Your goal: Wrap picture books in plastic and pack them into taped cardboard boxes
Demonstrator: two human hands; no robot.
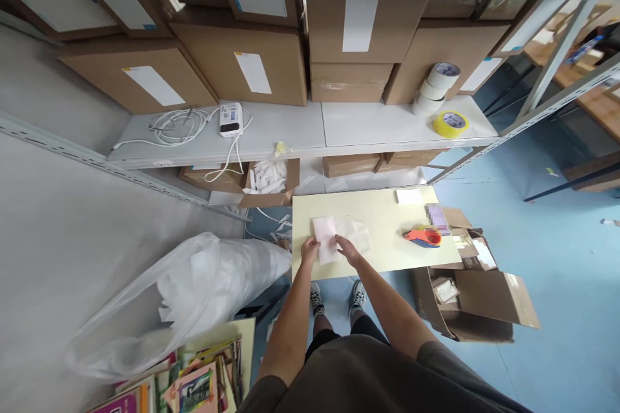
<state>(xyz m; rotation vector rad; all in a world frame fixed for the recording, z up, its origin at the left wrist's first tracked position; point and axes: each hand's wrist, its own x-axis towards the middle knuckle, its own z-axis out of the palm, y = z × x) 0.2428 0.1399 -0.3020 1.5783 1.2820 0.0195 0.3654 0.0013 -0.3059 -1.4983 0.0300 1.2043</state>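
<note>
A flat, pale pink packet point(325, 240), thin like foam sheet or paper, lies on the cream-coloured table point(382, 213). My left hand point(310, 251) pinches its lower left edge. At its right edge is my right hand point(347, 250), fingers spread and the tips touching or nearly touching the packet. Beneath and to the right of that hand, a translucent white bag or sheet point(357, 231) lies flat on the tabletop. What the packet contains is not visible.
On the table's right are a red-orange tape dispenser point(423, 236), a blurred purple item point(437, 216) and a white card point(409, 196). Open cardboard boxes point(484, 297) stand on the floor right; a large plastic bag point(217, 277) bulges left. A shelf point(285, 122) with tape rolls point(450, 123) is ahead.
</note>
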